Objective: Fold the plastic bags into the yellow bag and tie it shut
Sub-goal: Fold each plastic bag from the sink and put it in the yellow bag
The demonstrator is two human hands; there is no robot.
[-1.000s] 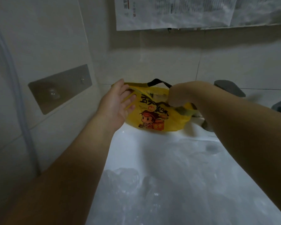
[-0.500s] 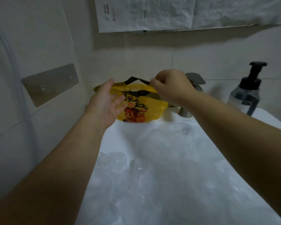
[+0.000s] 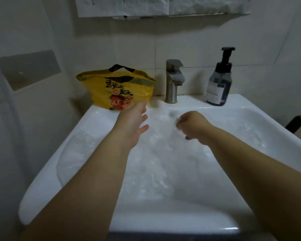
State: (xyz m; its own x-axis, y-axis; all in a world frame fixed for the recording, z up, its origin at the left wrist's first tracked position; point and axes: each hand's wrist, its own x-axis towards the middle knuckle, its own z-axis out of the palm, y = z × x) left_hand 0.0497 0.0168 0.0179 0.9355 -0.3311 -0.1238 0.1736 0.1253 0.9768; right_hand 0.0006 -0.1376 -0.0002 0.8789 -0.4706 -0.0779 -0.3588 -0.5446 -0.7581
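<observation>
The yellow bag stands upright on the sink's back left corner, against the tiled wall and left of the tap. Its mouth is open and untied, and a black handle arches over the top. Neither hand grips it.

The left hand lies just in front of the bag and below it, fingers straight and spread, holding nothing. Its fingertips reach the bag's lower right edge, but blur hides whether they touch.

The right hand is well right of the bag, over the basin in front of the tap. Its fingers are curled downward into the clear plastic bags; I cannot tell whether it has hold of one. These bags lie crumpled across the basin, under both forearms, and one spills over the left rim.

A soap bottle with a black pump stands on the rim right of the tap. A metal plate is fixed to the left wall, and papers hang on the back wall.
</observation>
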